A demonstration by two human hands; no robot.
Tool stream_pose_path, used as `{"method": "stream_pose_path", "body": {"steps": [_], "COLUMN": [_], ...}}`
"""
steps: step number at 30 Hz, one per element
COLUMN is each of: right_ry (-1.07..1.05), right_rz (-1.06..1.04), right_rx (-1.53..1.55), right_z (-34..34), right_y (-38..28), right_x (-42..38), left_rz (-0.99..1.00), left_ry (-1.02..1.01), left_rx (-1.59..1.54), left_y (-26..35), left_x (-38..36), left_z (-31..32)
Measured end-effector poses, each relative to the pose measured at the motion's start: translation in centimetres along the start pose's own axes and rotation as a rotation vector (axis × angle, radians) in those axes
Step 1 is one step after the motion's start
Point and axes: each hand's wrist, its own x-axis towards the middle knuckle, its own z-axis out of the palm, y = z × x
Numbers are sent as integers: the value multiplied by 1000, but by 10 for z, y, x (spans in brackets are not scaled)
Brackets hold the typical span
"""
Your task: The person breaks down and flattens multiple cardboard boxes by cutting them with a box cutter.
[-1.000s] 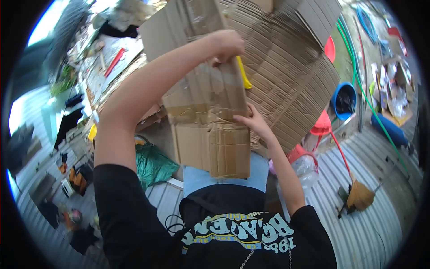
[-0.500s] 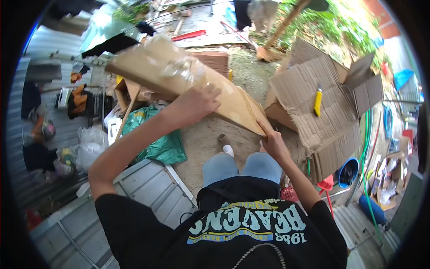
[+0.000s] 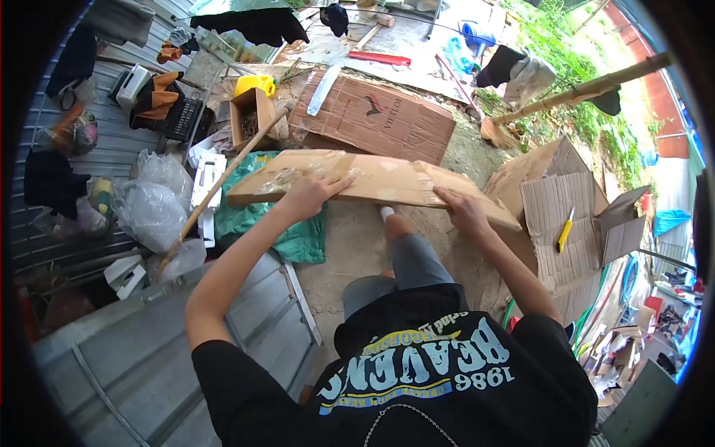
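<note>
A long flat cardboard box (image 3: 380, 179), with clear tape wrinkled over its left part, is held level in front of my legs. My left hand (image 3: 309, 195) grips its near edge left of the middle, fingers lying over the top face. Toward the box's right end, my right hand (image 3: 465, 212) clasps the same edge, its thumb side hidden. To the right stands an opened cardboard carton (image 3: 555, 201), and a yellow utility knife (image 3: 566, 231) rests on its flap. Both hands' undersides are out of sight.
A flattened brown carton (image 3: 417, 123) lies on the ground ahead. A wooden pole (image 3: 223, 186) leans across a green plastic sack (image 3: 302, 238) at left. Metal sheeting (image 3: 186, 357) lies at lower left. Dark clothes (image 3: 249, 26) hang from a line at the top.
The flat box has gone from a steep slant to nearly level, its left end coming down. My left hand now lies on its near edge. My view has turned and my legs have shifted.
</note>
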Motion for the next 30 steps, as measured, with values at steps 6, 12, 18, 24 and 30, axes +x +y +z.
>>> {"method": "stream_pose_path", "body": {"steps": [6,12,18,24,30], "right_ry": [84,305,-2,-297,-62], "right_rz": [222,217,344,308,465], "right_rx": [-101,-387,-534,-505,-74], "right_z": [28,130,337,433,365], "right_y": [39,102,177,202,209], "right_x": [112,231,226,219,285], "left_rz": [57,113,-4,-53,-173], "left_ry": [99,337,256,145,-293], "left_rx": [59,323,159,157,-431], "left_y": [-131,-272,-332,-355,-363], "left_x": [98,187,190,173,193], "left_z": [22,121,338,440,360]}}
